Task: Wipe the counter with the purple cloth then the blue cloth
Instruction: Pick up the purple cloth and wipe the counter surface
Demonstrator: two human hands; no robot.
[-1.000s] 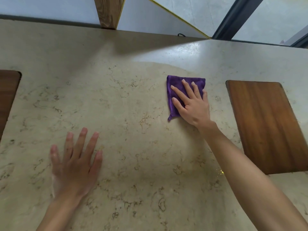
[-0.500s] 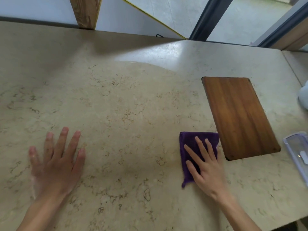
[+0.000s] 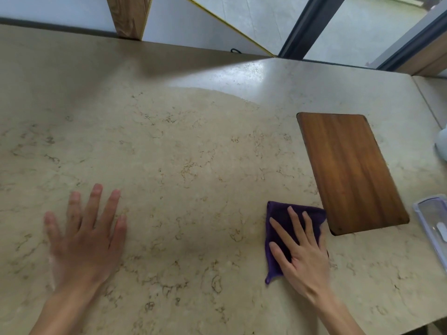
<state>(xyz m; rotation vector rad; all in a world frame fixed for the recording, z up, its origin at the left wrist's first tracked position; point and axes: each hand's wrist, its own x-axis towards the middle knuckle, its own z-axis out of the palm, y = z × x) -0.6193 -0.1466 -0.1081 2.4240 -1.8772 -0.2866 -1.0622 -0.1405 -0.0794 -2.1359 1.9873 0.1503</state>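
The purple cloth (image 3: 287, 228) lies flat on the counter (image 3: 181, 153), near the front edge and just beside the near corner of a brown wooden board (image 3: 348, 170). It looks soft, thin and light, like a cloth that bends and bunches up easily. One corner pokes out in a little point at the bottom left. A cloth like this will likely slide well on the smooth stone, but it could fold over if pushed from one edge only. The best way to move it is probably with a flat palm on its middle, pressing down.

That is how the right hand (image 3: 304, 252) sits now: its fingers (image 3: 283, 230) are spread out flat on top of the cloth, pressing it, not pinching it.

The left hand (image 3: 84, 233) rests flat on the bare counter, well apart from the cloth, fingers open and holding nothing.

At the far right edge is a clear plastic box (image 3: 433, 226). The blue cloth is not in view.
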